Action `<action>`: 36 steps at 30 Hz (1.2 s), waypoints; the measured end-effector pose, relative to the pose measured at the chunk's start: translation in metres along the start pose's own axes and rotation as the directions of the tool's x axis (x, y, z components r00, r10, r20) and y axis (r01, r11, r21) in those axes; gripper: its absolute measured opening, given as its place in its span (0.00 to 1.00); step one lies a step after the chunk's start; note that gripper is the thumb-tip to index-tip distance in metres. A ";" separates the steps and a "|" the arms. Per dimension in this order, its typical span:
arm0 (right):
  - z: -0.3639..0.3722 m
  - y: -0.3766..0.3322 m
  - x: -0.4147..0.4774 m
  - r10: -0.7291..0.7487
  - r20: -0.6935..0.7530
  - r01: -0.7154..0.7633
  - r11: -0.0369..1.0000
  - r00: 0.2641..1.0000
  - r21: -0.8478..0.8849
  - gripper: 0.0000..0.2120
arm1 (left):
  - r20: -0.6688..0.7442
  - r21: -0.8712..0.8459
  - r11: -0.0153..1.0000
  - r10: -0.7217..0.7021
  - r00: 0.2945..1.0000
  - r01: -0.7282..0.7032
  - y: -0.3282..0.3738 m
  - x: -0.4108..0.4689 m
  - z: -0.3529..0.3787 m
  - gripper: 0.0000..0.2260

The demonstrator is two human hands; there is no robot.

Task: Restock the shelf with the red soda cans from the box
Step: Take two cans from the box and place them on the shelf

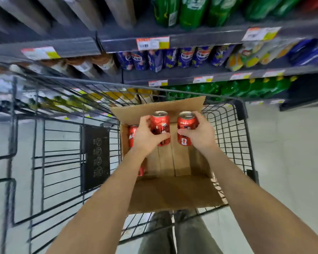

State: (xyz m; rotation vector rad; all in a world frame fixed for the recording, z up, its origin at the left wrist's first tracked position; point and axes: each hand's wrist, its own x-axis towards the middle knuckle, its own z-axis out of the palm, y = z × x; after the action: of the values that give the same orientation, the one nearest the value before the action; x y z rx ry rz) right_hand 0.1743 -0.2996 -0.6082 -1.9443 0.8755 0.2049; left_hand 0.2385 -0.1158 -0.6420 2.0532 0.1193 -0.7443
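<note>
Nearest me, the open cardboard box sits in the wire cart, one flap folded out toward me. Above it, my left hand has its fingers wrapped round one upright red soda can. My right hand grasps a second red can just beside it. A third red can is inside the box by its left wall. Beyond the cart, the shelf carries blue packs, with green bottles below.

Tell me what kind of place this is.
Most likely a supermarket drinks aisle: the shelves carry price tags and rows of green bottles, and a wire shopping cart holds a cardboard box with red soda cans.
</note>
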 end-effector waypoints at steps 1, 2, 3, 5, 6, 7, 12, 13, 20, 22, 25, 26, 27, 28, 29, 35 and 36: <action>-0.009 -0.012 -0.009 -0.014 -0.006 0.015 1.000 1.000 0.015 0.36 | -0.003 0.001 0.999 0.035 0.999 -0.035 0.010 -0.009 -0.010 0.41; -0.019 -0.023 -0.017 -0.029 -0.018 0.029 0.999 0.999 0.027 0.38 | -0.011 0.006 0.998 0.069 0.998 -0.069 0.022 -0.018 -0.018 0.40; -0.030 -0.034 -0.026 -0.049 -0.033 0.051 0.998 0.998 0.041 0.39 | -0.017 0.008 0.994 0.106 0.994 -0.106 0.037 -0.028 -0.026 0.39; -0.051 -0.055 -0.042 -0.080 -0.069 0.085 0.993 0.994 0.076 0.40 | -0.033 0.004 0.982 0.189 0.981 -0.189 0.069 -0.046 -0.040 0.36; -0.062 -0.065 -0.051 -0.094 -0.084 0.101 0.991 0.992 0.083 0.41 | -0.035 -0.002 0.974 0.225 0.974 -0.225 0.085 -0.056 -0.046 0.35; -0.074 -0.076 -0.059 -0.107 -0.101 0.116 0.990 0.989 0.077 0.42 | -0.037 -0.005 0.965 0.261 0.965 -0.261 0.102 -0.064 -0.051 0.35; -0.143 -0.116 -0.091 -0.196 -0.176 0.206 0.978 0.965 0.041 0.40 | -0.014 0.003 0.911 0.413 0.911 -0.413 0.180 -0.103 -0.057 0.37; -0.159 -0.121 -0.096 -0.203 -0.198 0.214 0.976 0.959 0.040 0.39 | -0.009 0.002 0.897 0.442 0.897 -0.442 0.195 -0.110 -0.056 0.38; -0.279 -0.126 -0.121 -0.258 -0.329 0.277 0.961 0.908 0.011 0.41 | 0.066 0.041 0.793 0.604 0.794 -0.607 0.301 -0.156 -0.013 0.41; -0.320 -0.120 -0.129 -0.291 -0.359 0.312 0.950 0.887 0.000 0.41 | 0.082 0.047 0.770 0.632 0.770 -0.637 0.330 -0.172 0.012 0.40; -0.387 -0.101 -0.138 -0.320 -0.406 0.358 0.933 0.856 0.019 0.41 | 0.085 0.055 0.730 0.677 0.731 -0.682 0.368 -0.195 0.063 0.40; -0.410 -0.092 -0.140 -0.331 -0.415 0.379 0.924 0.847 0.037 0.41 | 0.079 0.052 0.718 0.690 0.719 -0.694 0.380 -0.204 0.081 0.40; -0.432 -0.083 -0.142 -0.337 -0.421 0.395 0.917 0.842 0.056 0.41 | 0.074 0.055 0.709 0.699 0.711 -0.703 0.392 -0.213 0.101 0.40; -0.455 -0.073 -0.144 -0.349 -0.427 0.411 0.910 0.834 0.059 0.40 | 0.072 0.056 0.700 0.708 0.702 -0.712 0.403 -0.224 0.121 0.40; -0.478 -0.062 -0.147 -0.359 -0.432 0.420 0.906 0.827 0.051 0.38 | 0.070 0.055 0.692 0.717 0.694 -0.720 0.412 -0.233 0.141 0.40; -0.600 0.001 -0.161 -0.409 -0.424 0.460 0.888 0.808 0.020 0.34 | 0.042 0.019 0.706 0.707 0.706 -0.708 0.456 -0.282 0.254 0.39; -0.618 0.010 -0.163 -0.410 -0.423 0.463 0.886 0.808 0.027 0.30 | 0.037 0.015 0.709 0.705 0.709 -0.705 0.462 -0.287 0.270 0.37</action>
State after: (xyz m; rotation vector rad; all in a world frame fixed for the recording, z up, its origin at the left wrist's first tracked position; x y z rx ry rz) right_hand -0.0801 -0.7314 -0.2121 -2.0382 0.6467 -0.5407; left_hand 0.0470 -0.5389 -0.2512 1.8896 -0.6781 -0.2784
